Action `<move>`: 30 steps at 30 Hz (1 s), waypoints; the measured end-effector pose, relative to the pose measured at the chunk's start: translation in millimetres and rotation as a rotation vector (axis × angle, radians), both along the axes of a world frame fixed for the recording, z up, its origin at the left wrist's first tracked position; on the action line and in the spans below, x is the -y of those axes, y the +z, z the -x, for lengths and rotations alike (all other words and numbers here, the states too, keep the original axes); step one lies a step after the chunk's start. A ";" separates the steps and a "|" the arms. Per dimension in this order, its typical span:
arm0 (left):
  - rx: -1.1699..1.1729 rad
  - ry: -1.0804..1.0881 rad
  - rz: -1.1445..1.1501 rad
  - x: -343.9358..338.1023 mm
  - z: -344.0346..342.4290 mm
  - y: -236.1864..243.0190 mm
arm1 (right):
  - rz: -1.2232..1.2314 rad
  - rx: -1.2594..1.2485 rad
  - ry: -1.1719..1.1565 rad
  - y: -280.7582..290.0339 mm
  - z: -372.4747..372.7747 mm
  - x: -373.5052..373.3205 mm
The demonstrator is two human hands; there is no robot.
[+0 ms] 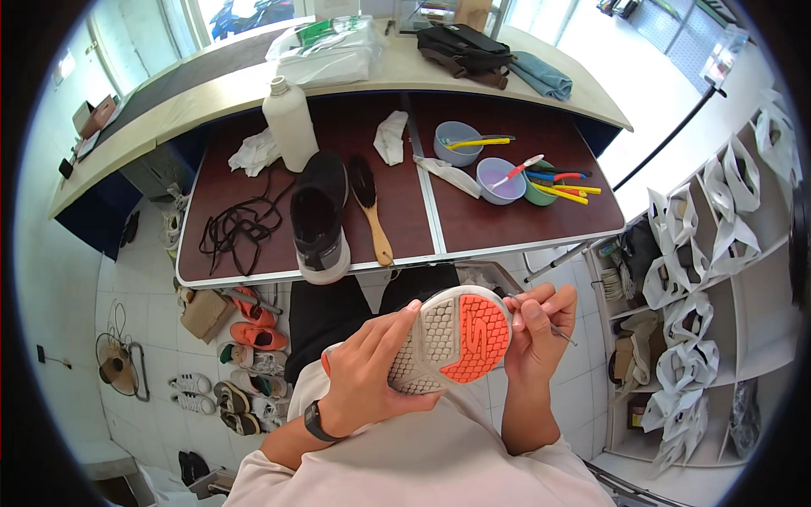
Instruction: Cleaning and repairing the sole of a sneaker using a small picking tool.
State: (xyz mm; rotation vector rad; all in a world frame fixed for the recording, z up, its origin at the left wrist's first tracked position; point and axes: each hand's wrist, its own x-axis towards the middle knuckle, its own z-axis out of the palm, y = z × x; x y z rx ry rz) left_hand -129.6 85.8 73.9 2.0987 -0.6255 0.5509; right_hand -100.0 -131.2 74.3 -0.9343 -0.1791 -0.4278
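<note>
My left hand (367, 363) is wrapped round a shoe (422, 342) held over my lap. Its sole faces up, grey-white with an orange-red patch at the heel end. My right hand (542, 325) pinches a thin metal pick (564, 335) at the right edge of that sole. The pick's tip is too small to make out. Beyond my hands, a black shoe (319, 211) without laces stands at the table's near edge. Beside it lies a wooden-handled brush (373, 215) with dark bristles. Black shoelaces (241, 226) lie loosely tangled to the left.
On the dark red folding table (380, 253) stand a white bottle (290, 125), crumpled tissues (390, 138), and bowls (500, 182) with colourful brushes. Behind is a counter with a black bag (465, 52). Several shoes (255, 335) cover the left floor; a shelf (760, 275) with white-wrapped items stands right.
</note>
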 end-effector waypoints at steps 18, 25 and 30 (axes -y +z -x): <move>-0.028 0.016 -0.018 -4.0 0.9 0.5 | 0.053 -0.057 -0.018 -3.8 -0.3 -2.1; -0.046 0.017 -0.041 -4.5 0.5 3.3 | 0.076 -0.056 -0.014 -7.1 -2.2 -0.5; -0.103 -0.038 -0.143 4.8 -4.8 -0.1 | 0.082 -0.125 -0.068 -24.2 -2.3 7.9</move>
